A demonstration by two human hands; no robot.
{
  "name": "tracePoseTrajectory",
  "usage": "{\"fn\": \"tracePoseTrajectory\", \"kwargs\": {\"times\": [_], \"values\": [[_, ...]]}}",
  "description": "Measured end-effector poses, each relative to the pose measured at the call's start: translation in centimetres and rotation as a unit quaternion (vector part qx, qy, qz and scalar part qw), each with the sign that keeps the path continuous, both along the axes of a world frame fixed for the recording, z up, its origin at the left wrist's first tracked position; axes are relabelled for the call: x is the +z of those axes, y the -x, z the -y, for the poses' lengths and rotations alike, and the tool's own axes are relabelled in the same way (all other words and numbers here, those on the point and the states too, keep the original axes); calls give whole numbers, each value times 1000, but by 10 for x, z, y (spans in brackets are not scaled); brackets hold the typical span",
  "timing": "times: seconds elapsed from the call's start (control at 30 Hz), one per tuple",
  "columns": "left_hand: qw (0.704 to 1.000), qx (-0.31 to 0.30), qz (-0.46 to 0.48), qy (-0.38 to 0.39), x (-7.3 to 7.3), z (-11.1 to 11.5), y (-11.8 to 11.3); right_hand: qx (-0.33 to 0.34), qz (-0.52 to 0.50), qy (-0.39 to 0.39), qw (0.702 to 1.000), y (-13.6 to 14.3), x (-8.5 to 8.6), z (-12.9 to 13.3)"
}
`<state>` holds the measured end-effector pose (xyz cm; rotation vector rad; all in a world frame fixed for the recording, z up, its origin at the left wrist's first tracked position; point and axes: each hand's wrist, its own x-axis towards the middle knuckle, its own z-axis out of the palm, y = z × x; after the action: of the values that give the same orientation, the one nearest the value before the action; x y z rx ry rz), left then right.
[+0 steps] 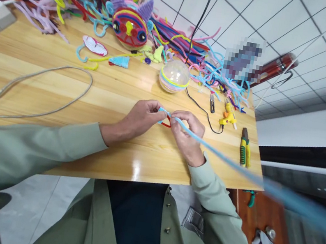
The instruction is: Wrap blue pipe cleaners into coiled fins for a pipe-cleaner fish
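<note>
My left hand (139, 119) pinches a small piece wrapped in light blue pipe cleaner, with a red pipe cleaner loop (166, 123) sticking out of its right side. Close beside it, the fingers of my right hand (187, 134) are closed on a long light blue pipe cleaner (209, 145), whose free length runs out to the right edge and blurs near the camera. Both hands meet just above the wooden table (107, 158). Beyond them sits a clear ball (175, 76) ringed with yellow, blue and pink strands. A similar blue-and-red wrapped piece (119, 61) lies farther left.
Pliers (244, 148), a yellow glue gun (229, 115) and small snips (212, 103) lie at the right. A grey cable (74, 69) loops on the left. Along the back stand a pipe cleaner animal head (130, 27) and heaps of colourful pipe cleaners (177, 37).
</note>
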<state>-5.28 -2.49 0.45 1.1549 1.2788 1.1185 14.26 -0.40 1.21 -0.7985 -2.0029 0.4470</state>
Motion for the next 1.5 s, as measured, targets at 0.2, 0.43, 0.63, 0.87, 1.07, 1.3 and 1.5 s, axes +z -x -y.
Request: {"fn": "tracePoseTrajectory", "kwargs": {"times": [0.2, 0.43, 0.63, 0.87, 1.07, 1.3, 1.5], "values": [[997, 11, 73, 2, 4, 2, -2, 8, 89, -136, 987, -4, -2, -2], [994, -12, 107, -12, 8, 2, 0, 5, 133, -165, 977, -11, -4, -3], [991, -28, 130, 1, 5, 0, 2, 21, 107, -230, 967, -12, -6, -7], [993, 34, 107, -19, 12, 3, 0, -10, 43, -76, 996, -8, -2, -3], [992, 76, 76, -59, 15, 5, -1, 15, -106, 312, 944, 2, 10, 1], [991, 78, 84, -62, 16, 5, -1, 56, -125, 419, 898, 5, 12, 4], [991, 88, 56, -78, 12, 2, 1, 13, 15, 45, 999, -4, 3, 0]]}}
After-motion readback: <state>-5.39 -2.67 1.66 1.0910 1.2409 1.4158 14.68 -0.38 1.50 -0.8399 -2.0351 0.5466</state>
